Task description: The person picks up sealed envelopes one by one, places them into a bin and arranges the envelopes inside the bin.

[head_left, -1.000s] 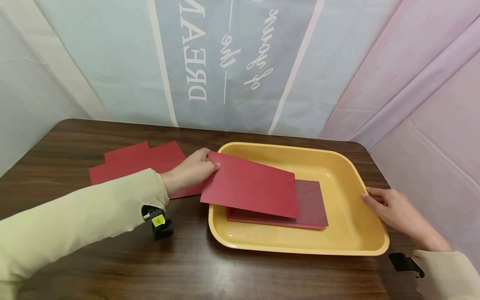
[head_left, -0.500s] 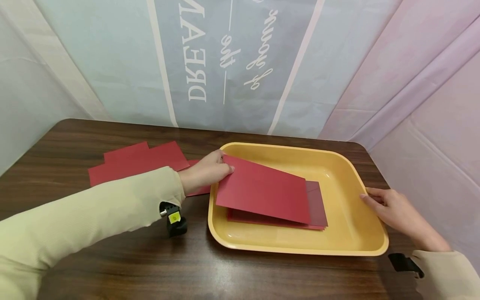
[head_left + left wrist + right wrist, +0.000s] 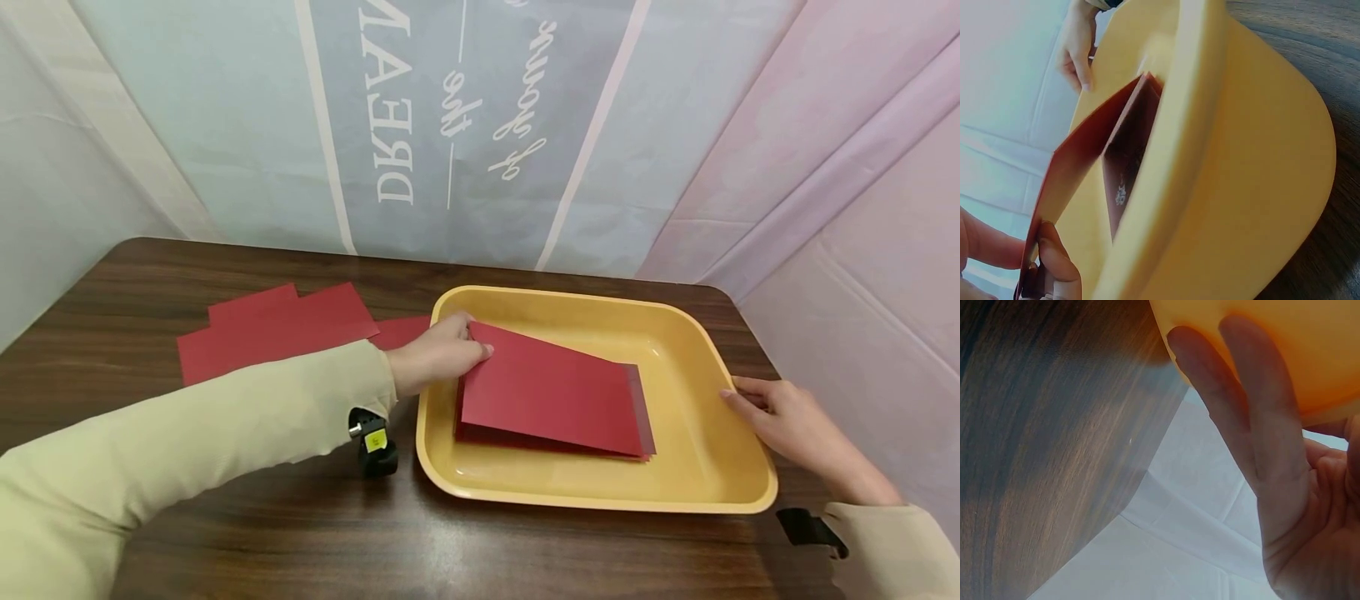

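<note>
My left hand (image 3: 442, 354) pinches the left edge of a red envelope (image 3: 551, 387), thumb on top and fingers beneath. The envelope tilts over a stack inside the yellow tray (image 3: 693, 425); its far right corner lies close to the stack. Most of the stack is covered, apart from a darker red envelope (image 3: 645, 425) along its right side. In the left wrist view a gap shows between the held envelope (image 3: 1075, 147) and the stack (image 3: 1129, 150). My right hand (image 3: 787, 421) grips the tray's right rim, with fingers (image 3: 1266, 394) against its outer wall.
Several red envelopes (image 3: 277, 329) overlap on the brown wooden table (image 3: 285, 517), left of the tray. My left forearm partly covers them. A printed cloth backdrop (image 3: 480, 150) hangs behind the table, and pale cloth (image 3: 892, 308) hangs at the right.
My left hand has moved right and slightly toward me, lowering the red envelope onto the stack until it covers most of the darker one. My right hand and the tray have stayed put.
</note>
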Demonstrator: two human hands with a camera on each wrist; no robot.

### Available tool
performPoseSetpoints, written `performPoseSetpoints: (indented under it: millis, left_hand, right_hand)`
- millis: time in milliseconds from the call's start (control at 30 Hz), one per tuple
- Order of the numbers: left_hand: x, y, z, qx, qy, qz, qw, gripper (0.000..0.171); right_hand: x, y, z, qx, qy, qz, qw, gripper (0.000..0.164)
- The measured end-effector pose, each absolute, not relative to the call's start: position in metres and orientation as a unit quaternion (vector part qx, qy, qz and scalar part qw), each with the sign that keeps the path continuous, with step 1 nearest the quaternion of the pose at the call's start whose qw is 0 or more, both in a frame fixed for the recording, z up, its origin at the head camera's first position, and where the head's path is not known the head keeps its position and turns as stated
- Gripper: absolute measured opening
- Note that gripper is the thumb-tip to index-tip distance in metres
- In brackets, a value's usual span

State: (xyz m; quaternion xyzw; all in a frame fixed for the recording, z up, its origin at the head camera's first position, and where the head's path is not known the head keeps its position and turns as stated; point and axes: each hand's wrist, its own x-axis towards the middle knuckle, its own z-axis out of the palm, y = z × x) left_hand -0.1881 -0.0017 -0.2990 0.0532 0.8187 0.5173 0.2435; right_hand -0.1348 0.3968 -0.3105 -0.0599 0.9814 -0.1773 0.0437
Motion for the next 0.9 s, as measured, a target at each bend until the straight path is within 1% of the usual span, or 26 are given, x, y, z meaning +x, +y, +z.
performPoseSetpoints:
  millis: [200, 300, 400, 467, 567, 700, 833, 900]
  left_hand:
    - [-0.189, 0.003, -0.3, 0.065, 0.855, 0.466, 0.219, 0.031]
    - [-0.191, 0.005, -0.3, 0.081, 0.881, 0.42, 0.204, 0.034]
    - [-0.192, 0.007, -0.301, 0.093, 0.898, 0.38, 0.2, 0.039]
    - [-0.192, 0.008, -0.301, 0.099, 0.905, 0.36, 0.202, 0.041]
    - [-0.192, 0.01, -0.303, 0.103, 0.915, 0.331, 0.207, 0.051]
    - [-0.192, 0.013, -0.306, 0.101, 0.922, 0.306, 0.215, 0.07]
    - [-0.192, 0.015, -0.309, 0.097, 0.921, 0.301, 0.226, 0.076]
    - [-0.193, 0.017, -0.31, 0.094, 0.921, 0.299, 0.233, 0.076]
  right_hand:
    - [-0.135, 0.397, -0.312, -0.06, 0.981, -0.178, 0.042, 0.04]
    - [-0.135, 0.397, -0.311, -0.06, 0.981, -0.18, 0.042, 0.04]
    - [-0.135, 0.398, -0.311, -0.061, 0.981, -0.181, 0.041, 0.041]
    - [-0.135, 0.398, -0.311, -0.063, 0.981, -0.178, 0.036, 0.04]
    - [-0.135, 0.398, -0.313, -0.065, 0.981, -0.178, 0.035, 0.04]
    - [-0.135, 0.398, -0.313, -0.064, 0.981, -0.179, 0.036, 0.042]
    - [-0.136, 0.398, -0.312, -0.061, 0.982, -0.175, 0.042, 0.045]
    - [-0.135, 0.398, -0.312, -0.06, 0.982, -0.175, 0.044, 0.045]
